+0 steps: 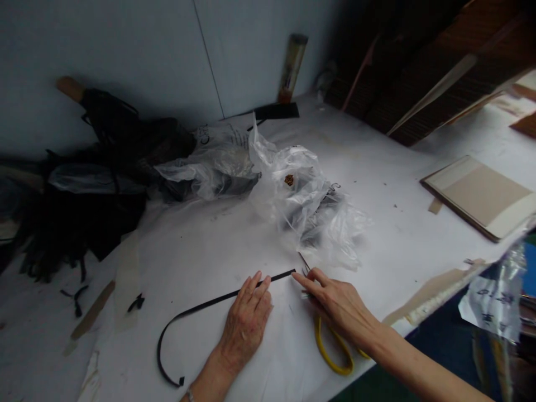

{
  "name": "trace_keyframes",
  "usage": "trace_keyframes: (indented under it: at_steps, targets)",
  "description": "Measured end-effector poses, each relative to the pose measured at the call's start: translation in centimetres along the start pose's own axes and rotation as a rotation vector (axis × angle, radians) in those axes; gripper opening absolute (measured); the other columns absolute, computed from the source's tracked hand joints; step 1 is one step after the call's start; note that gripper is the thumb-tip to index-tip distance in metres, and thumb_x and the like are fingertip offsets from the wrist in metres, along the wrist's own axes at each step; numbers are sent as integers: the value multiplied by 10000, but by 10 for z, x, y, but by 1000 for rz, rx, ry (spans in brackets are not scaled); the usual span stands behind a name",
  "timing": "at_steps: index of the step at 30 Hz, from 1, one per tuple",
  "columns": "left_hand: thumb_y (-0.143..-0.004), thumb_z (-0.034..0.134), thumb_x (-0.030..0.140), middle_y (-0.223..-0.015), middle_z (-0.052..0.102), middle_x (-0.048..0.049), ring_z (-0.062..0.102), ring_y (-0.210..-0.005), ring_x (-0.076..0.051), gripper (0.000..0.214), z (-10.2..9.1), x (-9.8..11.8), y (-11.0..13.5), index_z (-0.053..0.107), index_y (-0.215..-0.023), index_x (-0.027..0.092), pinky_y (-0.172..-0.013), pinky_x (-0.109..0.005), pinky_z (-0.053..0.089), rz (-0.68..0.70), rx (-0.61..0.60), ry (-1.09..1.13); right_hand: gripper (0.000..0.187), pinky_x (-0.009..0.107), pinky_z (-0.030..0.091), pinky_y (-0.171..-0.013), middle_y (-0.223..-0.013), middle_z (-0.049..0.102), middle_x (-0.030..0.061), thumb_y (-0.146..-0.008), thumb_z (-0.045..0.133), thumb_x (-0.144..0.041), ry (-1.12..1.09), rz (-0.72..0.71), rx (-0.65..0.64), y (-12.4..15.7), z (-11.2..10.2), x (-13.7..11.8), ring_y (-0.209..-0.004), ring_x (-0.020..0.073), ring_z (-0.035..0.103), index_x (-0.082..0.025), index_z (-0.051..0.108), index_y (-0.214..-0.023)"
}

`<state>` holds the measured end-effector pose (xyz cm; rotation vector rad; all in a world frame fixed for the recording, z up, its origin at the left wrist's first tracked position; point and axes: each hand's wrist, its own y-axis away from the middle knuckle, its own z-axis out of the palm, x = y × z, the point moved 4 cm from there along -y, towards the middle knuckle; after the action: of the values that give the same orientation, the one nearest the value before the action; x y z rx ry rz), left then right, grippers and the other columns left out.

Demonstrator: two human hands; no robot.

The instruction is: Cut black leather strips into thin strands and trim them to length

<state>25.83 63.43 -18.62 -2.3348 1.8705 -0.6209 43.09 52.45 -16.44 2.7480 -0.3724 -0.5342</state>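
Note:
A narrow black strap (204,306) lies across the white tabletop, its left part curving round toward me to a small folded end. My left hand (248,318) rests flat on the strap near its right end, fingers stretched out. At that right end is the index fingertip of my right hand (335,304). The other fingers of this hand are curled around a pair of scissors with yellow handles (335,354). The blade tips stick out beyond my fingers, and the handle loops show beneath the palm. The middle of the scissors is hidden by my hand.
Crumpled clear plastic bags (288,195) lie beyond my hands. A dark pile of black straps or bags (84,212) sits at left. Black scraps (136,302) are nearby. A tall can (292,67) stands by the wall, and a flat beige board (481,195) lies at right.

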Motion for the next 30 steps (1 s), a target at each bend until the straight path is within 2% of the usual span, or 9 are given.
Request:
trace_keyframes:
  at_steps: [6, 10, 16, 21, 25, 27, 30]
  targets:
    - [-897, 491, 100, -1327, 595, -73, 443, -1332, -262, 228, -2, 1, -3, 580, -1106, 125, -1047, -471, 509, 0, 6, -18, 486, 296, 412, -561, -987, 548, 43, -912, 312, -67, 125, -22, -51, -14, -3, -9, -696, 185, 575, -277, 407, -1340]
    - [-895, 490, 101, -1362, 566, -82, 454, -1321, -251, 242, -3, 10, -10, 583, -1117, 120, -1046, -439, 510, -21, 29, -20, 484, 288, 400, -552, -1002, 552, 53, -923, 339, -88, 171, -24, -29, -13, -4, -7, -684, 179, 568, -300, 413, -1351]
    - [-914, 469, 139, -1312, 606, -62, 513, -1261, -220, 230, 9, 21, -22, 597, -1105, 128, -1020, -377, 526, -13, 43, 21, 488, 291, 436, -575, -1006, 562, 60, -915, 376, -67, 258, -85, 51, -13, -2, -3, -668, 168, 568, -268, 427, -1356]
    - [-918, 463, 147, -1271, 627, -62, 539, -1224, -213, 240, 21, 24, -27, 592, -1120, 126, -1012, -348, 523, -1, 51, 52, 501, 296, 448, -560, -974, 565, 52, -901, 380, -50, 233, -103, 80, -12, -3, -3, -640, 167, 559, -261, 443, -1351]
    - [-926, 452, 165, -1251, 636, -58, 553, -1195, -216, 230, 25, 25, -29, 594, -1105, 138, -987, -359, 523, 9, 39, 26, 538, 285, 458, -550, -997, 549, 55, -868, 361, -52, 19, -84, 147, -7, -7, 4, -634, 155, 566, -276, 442, -1351]
    - [-924, 466, 170, -1271, 626, -44, 544, -1198, -217, 199, 26, 24, -30, 602, -1068, 151, -979, -357, 512, 31, 31, 16, 524, 279, 484, -620, -1012, 548, 55, -865, 357, -70, -203, -65, 286, -3, -18, 9, -715, 150, 586, -265, 452, -1342]
    - [-920, 487, 177, -1336, 586, -15, 528, -1199, -213, 156, 25, 23, -34, 603, -1023, 172, -956, -352, 490, 62, 8, 5, 317, 276, 479, -770, -991, 574, 33, -956, 375, -221, -540, 38, 536, 3, -36, 16, -882, 155, 585, -270, 544, -1219]
